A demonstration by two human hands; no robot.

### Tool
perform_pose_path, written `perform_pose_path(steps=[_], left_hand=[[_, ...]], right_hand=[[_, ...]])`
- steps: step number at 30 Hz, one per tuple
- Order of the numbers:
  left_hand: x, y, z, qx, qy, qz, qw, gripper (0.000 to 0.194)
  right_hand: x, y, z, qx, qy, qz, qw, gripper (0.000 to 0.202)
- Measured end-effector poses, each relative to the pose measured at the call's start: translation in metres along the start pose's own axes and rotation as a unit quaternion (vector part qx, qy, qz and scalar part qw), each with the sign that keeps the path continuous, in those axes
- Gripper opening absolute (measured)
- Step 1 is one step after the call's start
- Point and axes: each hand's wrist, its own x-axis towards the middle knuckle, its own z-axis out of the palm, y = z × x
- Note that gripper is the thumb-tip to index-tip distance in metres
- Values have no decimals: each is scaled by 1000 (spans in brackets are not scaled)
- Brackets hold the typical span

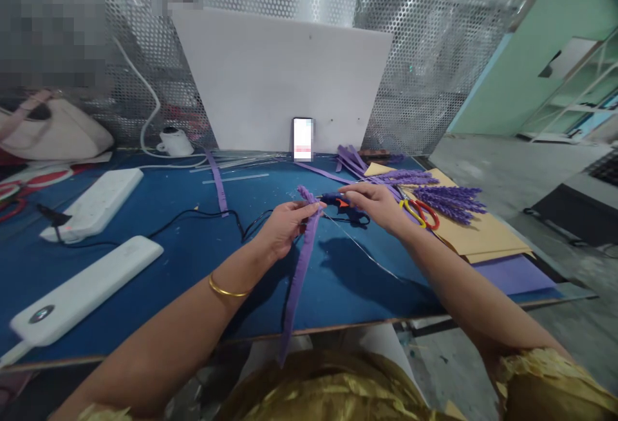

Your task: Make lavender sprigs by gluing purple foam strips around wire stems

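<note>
My left hand (288, 226) pinches a purple strip (302, 273) near its upper end, and the strip hangs down past the table's front edge. Above those fingers the purple forms a short fringed flower tip (306, 193). A thin wire (360, 243) slants from the pinch down to the right over the table. My right hand (374, 203) is closed around a blue glue gun (333, 199) with an orange trigger. Its nozzle points left, close to the flower tip; whether they touch is hard to tell.
Finished purple flower sprigs (449, 203) and scissors (421, 212) lie on tan sheets (497, 235) at right. A phone (302, 140) leans on a white board (290, 73). White power strips (87, 292), a black cord (193, 212) and another purple strip (217, 183) are at left.
</note>
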Motion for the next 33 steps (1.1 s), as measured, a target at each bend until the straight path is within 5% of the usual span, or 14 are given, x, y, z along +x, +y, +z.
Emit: perform_pose_path(steps=[3, 5, 11, 19, 33], left_hand=[[-2, -7, 3, 24, -60, 0, 998, 36], [-3, -10, 3, 31, -86, -2, 996, 34], [-3, -13, 4, 74, -46, -40, 995, 36], [-6, -17, 9, 72, -36, -59, 995, 29], [-10, -12, 8, 52, -104, -143, 983, 43]], right_hand=[[1, -26, 13, 152, -171, 45, 972, 37], [2, -34, 23, 234, -218, 71, 945, 34], [-3, -24, 44, 373, -166, 115, 905, 22], [-9, -14, 36, 461, -234, 161, 841, 28], [-4, -3, 27, 478, -241, 151, 831, 31]])
